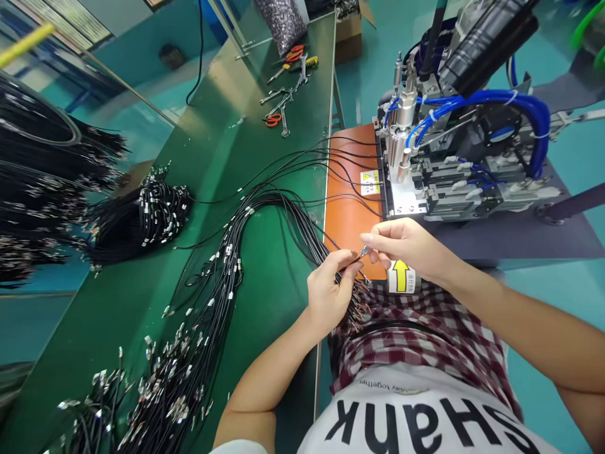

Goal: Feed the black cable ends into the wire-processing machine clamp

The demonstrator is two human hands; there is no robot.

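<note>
While the left hand grips a thin, round black cable near its end, here's the right hand, thumb and fingers closed on a small silvery metal connector, apparently at that cable's tip. And this is the relation to watch: the connector lies between the two hands, its long axis slanting up from the left fingers toward the right, the right hand nearer. It's short and bright; finer detail is too small to tell. Just below the left hand, reddish tips fan out from a thick bundle of black cables, arching away over the green tabletop, flecked white and silver. Just past the hands comes the flat orange panel, then the silvery metal machine with blue hoses. Farther off, steel wrenches lie on the tabletop.
</note>
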